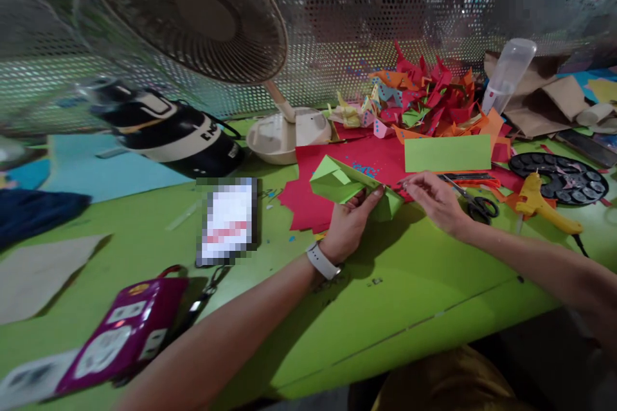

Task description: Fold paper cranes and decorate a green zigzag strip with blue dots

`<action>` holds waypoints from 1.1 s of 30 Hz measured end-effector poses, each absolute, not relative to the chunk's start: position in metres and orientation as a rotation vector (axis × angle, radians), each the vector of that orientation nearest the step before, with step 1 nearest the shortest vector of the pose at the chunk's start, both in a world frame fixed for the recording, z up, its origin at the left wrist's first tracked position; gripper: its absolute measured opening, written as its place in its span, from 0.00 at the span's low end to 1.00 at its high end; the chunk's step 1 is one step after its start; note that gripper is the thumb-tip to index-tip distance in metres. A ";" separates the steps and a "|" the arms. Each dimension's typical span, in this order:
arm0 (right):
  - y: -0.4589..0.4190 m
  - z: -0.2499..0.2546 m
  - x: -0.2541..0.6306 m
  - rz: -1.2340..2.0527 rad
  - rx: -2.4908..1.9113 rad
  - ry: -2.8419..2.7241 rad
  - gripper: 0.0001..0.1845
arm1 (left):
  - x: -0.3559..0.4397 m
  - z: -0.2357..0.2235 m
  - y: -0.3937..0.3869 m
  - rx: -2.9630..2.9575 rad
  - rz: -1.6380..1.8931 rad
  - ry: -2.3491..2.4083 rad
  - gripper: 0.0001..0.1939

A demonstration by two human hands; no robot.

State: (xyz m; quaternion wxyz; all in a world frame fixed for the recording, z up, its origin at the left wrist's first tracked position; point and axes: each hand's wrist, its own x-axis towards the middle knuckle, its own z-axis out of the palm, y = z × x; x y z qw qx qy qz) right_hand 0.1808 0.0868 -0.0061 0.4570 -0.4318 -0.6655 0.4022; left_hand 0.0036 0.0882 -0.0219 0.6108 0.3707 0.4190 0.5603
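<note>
My left hand (351, 224), with a white watch on its wrist, grips a folded piece of light green paper (335, 181) between thumb and fingers. The paper has several creased flaps and is held above a red paper sheet (308, 202). Just right of it, my right hand (436, 200) has its thumb and fingers pinched together; whatever is between them is too small to make out. Small blue paper bits (362, 168) are scattered on the red sheet. Behind my right hand lies a flat light green paper strip (447, 154). Scissors (477, 207) rest beside that hand.
A large pile of folded colored paper pieces (429, 96) stands at the back. On the right are a yellow glue gun (547, 204) and a black palette (573, 179). A fan (207, 15), a black bottle (168, 131), a phone (226, 221) and a purple pouch (128, 327) occupy the left.
</note>
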 end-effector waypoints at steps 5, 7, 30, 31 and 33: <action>0.083 -0.004 0.182 1.188 -1.181 -1.701 0.25 | 0.004 -0.024 0.089 0.893 1.325 0.941 0.20; 0.082 -0.006 0.180 1.248 -1.176 -1.736 0.27 | 0.004 -0.023 0.088 0.901 1.306 0.938 0.20; 0.086 -0.007 0.177 1.391 -1.100 -1.675 0.28 | 0.004 -0.008 0.088 0.849 1.204 0.903 0.18; 0.086 -0.007 0.177 1.415 -1.113 -1.654 0.29 | 0.004 -0.008 0.088 0.842 1.197 0.908 0.18; 0.086 -0.008 0.176 1.455 -1.119 -1.633 0.29 | 0.003 -0.008 0.087 0.826 1.190 0.913 0.18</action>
